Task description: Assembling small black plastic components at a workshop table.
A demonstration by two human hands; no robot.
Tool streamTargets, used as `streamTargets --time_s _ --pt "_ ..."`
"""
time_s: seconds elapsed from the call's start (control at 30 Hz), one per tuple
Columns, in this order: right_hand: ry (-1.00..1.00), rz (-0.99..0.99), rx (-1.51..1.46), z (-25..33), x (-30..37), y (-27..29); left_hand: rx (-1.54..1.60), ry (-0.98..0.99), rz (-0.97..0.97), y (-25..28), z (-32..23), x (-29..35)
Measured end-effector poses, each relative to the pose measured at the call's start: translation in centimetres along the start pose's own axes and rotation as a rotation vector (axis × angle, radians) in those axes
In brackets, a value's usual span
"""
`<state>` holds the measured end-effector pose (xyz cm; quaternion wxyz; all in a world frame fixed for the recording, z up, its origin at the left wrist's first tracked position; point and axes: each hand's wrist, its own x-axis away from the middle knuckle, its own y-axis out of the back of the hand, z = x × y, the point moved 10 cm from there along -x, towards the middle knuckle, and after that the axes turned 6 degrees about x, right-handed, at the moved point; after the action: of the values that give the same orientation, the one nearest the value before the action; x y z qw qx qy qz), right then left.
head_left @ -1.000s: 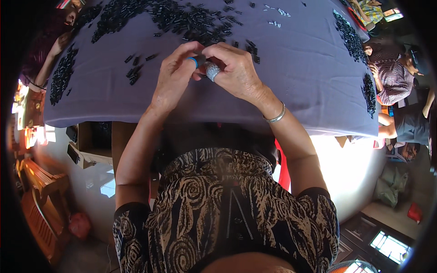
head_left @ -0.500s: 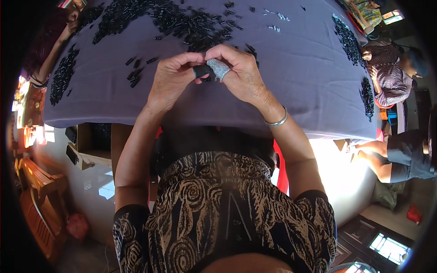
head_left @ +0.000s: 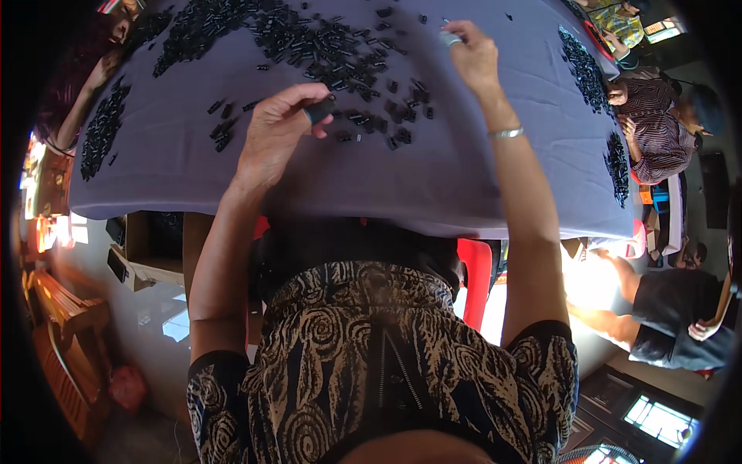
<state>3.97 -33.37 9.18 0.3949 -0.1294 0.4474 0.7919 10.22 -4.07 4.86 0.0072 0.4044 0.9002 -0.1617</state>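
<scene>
My left hand [head_left: 280,127] is raised over the near part of the cloth-covered table. Its thumb, in a dark sleeve, and forefinger pinch a small black tube-like piece [head_left: 331,98]. Farther off to the right, my right hand [head_left: 474,60] is stretched out at the table's far side, slightly blurred. A grey wrap covers its thumb, and the fingers curl in toward it; what lies between them is too small to make out. Loose black pieces [head_left: 398,116] are scattered on the cloth between my two hands.
A large heap of black pieces [head_left: 301,39] spreads over the far left of the purple-grey tablecloth [head_left: 510,162]. More piles [head_left: 107,127] lie near the edges. Other people [head_left: 665,124] sit at both sides. An open cardboard box [head_left: 154,243] stands below the left edge.
My hands, together before, have parted. The right moved forward and right to where small silvery pieces lay; the left stayed nearly in place. A person at the right has shifted.
</scene>
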Motion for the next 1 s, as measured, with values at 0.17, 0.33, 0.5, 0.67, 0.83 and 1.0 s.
streamTargets --time_s 0.17,0.33,0.5,0.67,0.83,1.0 --pt "-0.259 -0.124 0.279 -11.6 -4.0 2.9 -0.002 -0.039 -0.086 1.9 -0.3 -0.5" --pt "-0.42 -0.061 0.366 -18.5 -5.4 1.9 -0.081 -0.031 -0.233 4.7 0.4 -0.2" --pt "-0.249 0.084 0.47 -16.8 -7.6 -2.0 -0.004 -0.014 -0.271 5.3 0.7 -0.1" --pt "-0.108 0.205 0.412 -11.9 -6.8 -5.7 -0.01 0.016 -0.265 5.2 0.9 0.6" --pt "-0.038 0.178 0.333 -10.1 -5.6 -5.0 -0.032 0.012 -0.223 3.7 0.6 0.4" --pt "-0.031 0.185 0.269 -8.0 -2.2 -4.6 -0.085 0.007 -0.24 3.2 0.4 0.4"
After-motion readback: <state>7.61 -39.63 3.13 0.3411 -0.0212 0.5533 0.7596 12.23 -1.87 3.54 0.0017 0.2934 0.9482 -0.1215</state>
